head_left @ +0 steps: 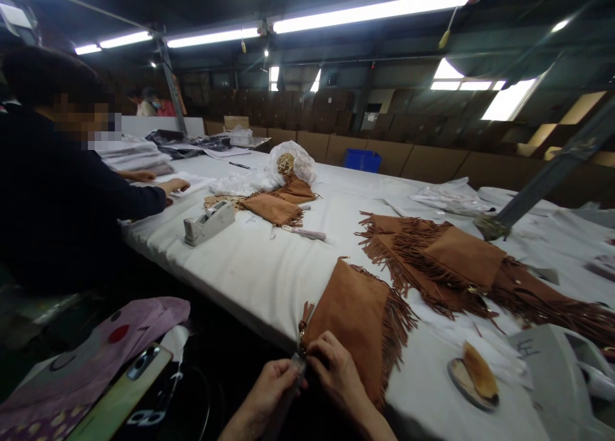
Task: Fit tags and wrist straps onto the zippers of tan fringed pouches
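Note:
A brown suede-like fringed bag (348, 306) lies at the near table edge, its fringe toward the right. At its left corner hang gold-coloured metal hardware (302, 332) and a small brown tassel (306, 313). My left hand (271, 386) is closed on a strip of clear plastic (298, 363), just below that hardware. My right hand (336, 367) lies over the bag's lower left corner, its fingers bent and pinched together there. Between the two hands, the exact spot they grip is dark and partly hidden by the fingers.
More fringed bags (466, 255) lie to the right, with a tape dispenser (552, 377) and a tape roll (473, 383) nearer. Another dispenser (210, 223) stands left of a bag pile (273, 207). A co-worker (62, 172) handles white material. A phone (122, 396) lies low left.

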Demonstrator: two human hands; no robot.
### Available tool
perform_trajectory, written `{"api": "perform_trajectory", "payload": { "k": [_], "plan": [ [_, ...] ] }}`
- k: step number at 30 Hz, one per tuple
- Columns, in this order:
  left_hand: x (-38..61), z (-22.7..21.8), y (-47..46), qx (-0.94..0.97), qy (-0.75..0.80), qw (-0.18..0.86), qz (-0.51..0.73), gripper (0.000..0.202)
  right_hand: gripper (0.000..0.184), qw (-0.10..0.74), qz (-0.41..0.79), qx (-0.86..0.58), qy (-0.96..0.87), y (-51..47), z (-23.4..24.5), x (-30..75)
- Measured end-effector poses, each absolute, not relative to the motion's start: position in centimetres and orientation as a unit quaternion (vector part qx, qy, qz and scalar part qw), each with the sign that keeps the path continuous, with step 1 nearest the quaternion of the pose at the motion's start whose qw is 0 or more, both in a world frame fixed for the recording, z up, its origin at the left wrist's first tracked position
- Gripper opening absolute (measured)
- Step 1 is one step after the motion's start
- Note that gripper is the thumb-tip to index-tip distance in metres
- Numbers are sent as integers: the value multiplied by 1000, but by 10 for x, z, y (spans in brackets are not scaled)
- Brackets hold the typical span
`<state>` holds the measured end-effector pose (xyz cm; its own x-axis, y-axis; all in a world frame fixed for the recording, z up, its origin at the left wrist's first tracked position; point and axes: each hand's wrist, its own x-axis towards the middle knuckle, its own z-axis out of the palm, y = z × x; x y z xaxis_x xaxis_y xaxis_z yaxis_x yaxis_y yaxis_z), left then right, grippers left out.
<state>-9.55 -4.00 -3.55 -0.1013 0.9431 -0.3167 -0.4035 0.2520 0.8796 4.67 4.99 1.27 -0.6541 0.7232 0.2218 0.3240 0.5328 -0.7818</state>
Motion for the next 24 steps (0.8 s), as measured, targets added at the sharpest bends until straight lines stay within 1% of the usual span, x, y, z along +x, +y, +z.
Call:
{"api": "perform_trajectory", "payload": {
  "k": [8, 14, 20, 24],
  "plan": [
    [-90, -37, -21, 241, 467, 632, 570, 44, 13, 277, 365, -311, -833, 51, 12, 48],
    [-83, -37, -16, 215, 475, 633, 572, 50, 15, 276, 371, -312, -830, 54, 8, 49],
    [-76, -42, -17, 198, 520, 565, 610, 57, 15, 274, 370, -316, -830, 54, 6, 49],
    [-80, -47, -14, 231, 556, 515, 610, 52, 14, 278, 369, -318, -828, 53, 9, 49]
  ]
}}
